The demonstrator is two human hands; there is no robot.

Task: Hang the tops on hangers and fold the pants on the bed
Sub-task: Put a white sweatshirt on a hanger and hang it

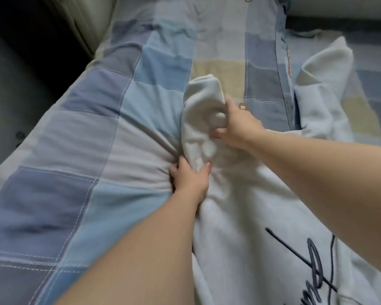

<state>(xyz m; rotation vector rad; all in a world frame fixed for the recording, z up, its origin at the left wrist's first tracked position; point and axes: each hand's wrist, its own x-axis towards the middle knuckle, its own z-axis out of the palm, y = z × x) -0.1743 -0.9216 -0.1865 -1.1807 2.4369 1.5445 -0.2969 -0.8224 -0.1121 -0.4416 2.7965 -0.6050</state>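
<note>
Left hand [189,178], and right hand [235,126] at one o'clock, grip the white top [240,216] — hanging step; next likely needs a hanger

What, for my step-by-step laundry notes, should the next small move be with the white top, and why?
Probably draw the bunched end apart and spread it flat. The left hand and the right hand both grip the white top where it is crumpled into a lump on the checked bedcover, and no hanger is in view.
</note>
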